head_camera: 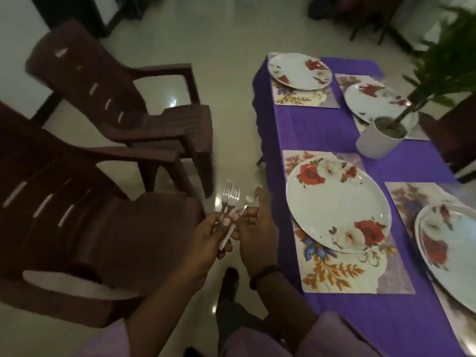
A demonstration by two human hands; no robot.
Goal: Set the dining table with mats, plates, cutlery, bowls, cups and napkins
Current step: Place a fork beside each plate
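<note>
- Holding a bunch of forks off the table's edge, the left hand grips their handles.
- Right hand pinches one fork beside the nearest plate.

Bare purple table lies open between the two near mats. The potted plant blocks the middle. Two chairs crowd the floor aisle.

Pretty dim room, glossy pale tiled floor catching glare, two dark brown plastic armchairs, a leafy green potted plant.
</note>
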